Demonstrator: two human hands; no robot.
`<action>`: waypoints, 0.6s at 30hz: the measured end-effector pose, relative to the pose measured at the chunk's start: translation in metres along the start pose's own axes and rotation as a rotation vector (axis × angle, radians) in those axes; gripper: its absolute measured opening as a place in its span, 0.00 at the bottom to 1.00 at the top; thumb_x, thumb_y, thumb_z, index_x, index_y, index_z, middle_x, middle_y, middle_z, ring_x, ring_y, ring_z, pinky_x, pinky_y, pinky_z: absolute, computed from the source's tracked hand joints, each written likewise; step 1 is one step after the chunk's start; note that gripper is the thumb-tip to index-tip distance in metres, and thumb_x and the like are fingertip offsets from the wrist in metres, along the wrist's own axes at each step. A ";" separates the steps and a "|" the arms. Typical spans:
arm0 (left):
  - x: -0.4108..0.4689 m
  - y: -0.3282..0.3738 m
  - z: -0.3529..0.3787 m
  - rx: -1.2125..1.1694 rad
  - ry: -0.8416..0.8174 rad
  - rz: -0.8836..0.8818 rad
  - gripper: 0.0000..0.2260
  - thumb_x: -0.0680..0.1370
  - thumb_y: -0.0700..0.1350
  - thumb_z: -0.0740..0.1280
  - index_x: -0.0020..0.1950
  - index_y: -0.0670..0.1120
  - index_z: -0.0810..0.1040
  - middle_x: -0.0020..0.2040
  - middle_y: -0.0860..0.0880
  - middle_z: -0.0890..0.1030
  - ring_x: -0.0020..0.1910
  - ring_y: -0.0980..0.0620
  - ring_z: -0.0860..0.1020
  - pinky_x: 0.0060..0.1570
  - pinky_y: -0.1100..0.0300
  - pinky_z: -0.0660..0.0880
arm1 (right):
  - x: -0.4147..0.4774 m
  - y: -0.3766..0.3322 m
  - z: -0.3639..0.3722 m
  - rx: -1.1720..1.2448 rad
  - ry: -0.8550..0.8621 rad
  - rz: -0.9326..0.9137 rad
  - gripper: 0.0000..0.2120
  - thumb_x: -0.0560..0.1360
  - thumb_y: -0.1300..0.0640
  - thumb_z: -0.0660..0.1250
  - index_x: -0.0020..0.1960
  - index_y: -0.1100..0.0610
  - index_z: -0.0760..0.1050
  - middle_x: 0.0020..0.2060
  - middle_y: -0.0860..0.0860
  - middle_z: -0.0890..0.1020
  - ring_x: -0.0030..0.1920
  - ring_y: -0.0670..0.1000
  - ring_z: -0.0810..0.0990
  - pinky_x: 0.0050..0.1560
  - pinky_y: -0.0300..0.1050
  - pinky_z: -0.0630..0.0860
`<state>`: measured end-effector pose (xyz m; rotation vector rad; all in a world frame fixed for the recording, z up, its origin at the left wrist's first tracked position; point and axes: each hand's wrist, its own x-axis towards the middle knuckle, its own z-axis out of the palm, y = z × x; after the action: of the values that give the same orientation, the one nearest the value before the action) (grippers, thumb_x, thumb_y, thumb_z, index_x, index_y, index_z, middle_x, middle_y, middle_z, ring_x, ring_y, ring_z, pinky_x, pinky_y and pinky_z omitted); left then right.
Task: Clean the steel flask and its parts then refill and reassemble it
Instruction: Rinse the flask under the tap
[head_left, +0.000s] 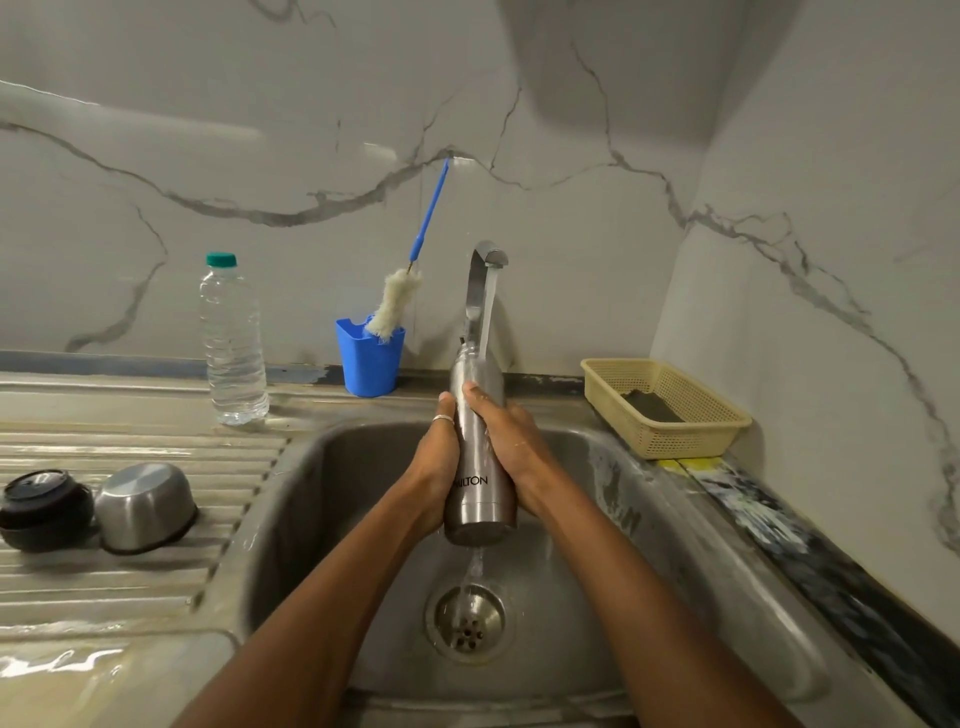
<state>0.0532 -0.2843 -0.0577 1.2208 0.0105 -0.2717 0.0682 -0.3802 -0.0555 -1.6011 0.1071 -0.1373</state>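
The steel flask (478, 467) stands upright over the sink (649, 545) under the running tap (485, 270), and water streams off its base toward the drain (466, 616). My left hand (436, 467) grips its left side, a ring on the thumb. My right hand (511, 441) wraps round its right side. The flask's mouth is hidden behind the water stream. On the draining board at the left lie the steel cup lid (145, 506), upside down, and the dark inner stopper (44, 509).
A clear plastic water bottle (232, 343) with a green cap stands behind the draining board. A blue cup (369, 358) holds a bottle brush (397, 301) with a blue handle. A cream basket (670, 410) with a dark scrub pad sits at the right.
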 end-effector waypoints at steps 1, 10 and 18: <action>0.001 -0.001 0.000 0.055 0.043 0.011 0.26 0.85 0.62 0.52 0.56 0.44 0.81 0.40 0.42 0.86 0.38 0.47 0.85 0.42 0.54 0.83 | 0.000 0.001 0.001 -0.034 0.030 0.002 0.22 0.74 0.38 0.71 0.57 0.55 0.80 0.43 0.54 0.87 0.41 0.53 0.88 0.41 0.48 0.84; 0.021 -0.021 -0.008 0.240 0.155 0.061 0.40 0.72 0.79 0.48 0.58 0.49 0.81 0.48 0.43 0.87 0.46 0.45 0.86 0.53 0.44 0.83 | 0.006 -0.001 0.019 -0.257 0.341 -0.263 0.21 0.79 0.39 0.66 0.58 0.56 0.72 0.48 0.51 0.82 0.44 0.47 0.82 0.37 0.34 0.73; 0.000 0.002 -0.013 0.143 -0.030 -0.039 0.27 0.86 0.61 0.50 0.59 0.42 0.79 0.41 0.41 0.86 0.38 0.47 0.85 0.37 0.55 0.82 | 0.007 -0.008 -0.002 0.019 0.041 -0.009 0.26 0.75 0.38 0.71 0.62 0.57 0.76 0.49 0.57 0.86 0.46 0.54 0.86 0.50 0.51 0.84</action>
<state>0.0553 -0.2715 -0.0601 1.3598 -0.0117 -0.3288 0.0750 -0.3833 -0.0475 -1.5807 0.1301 -0.1774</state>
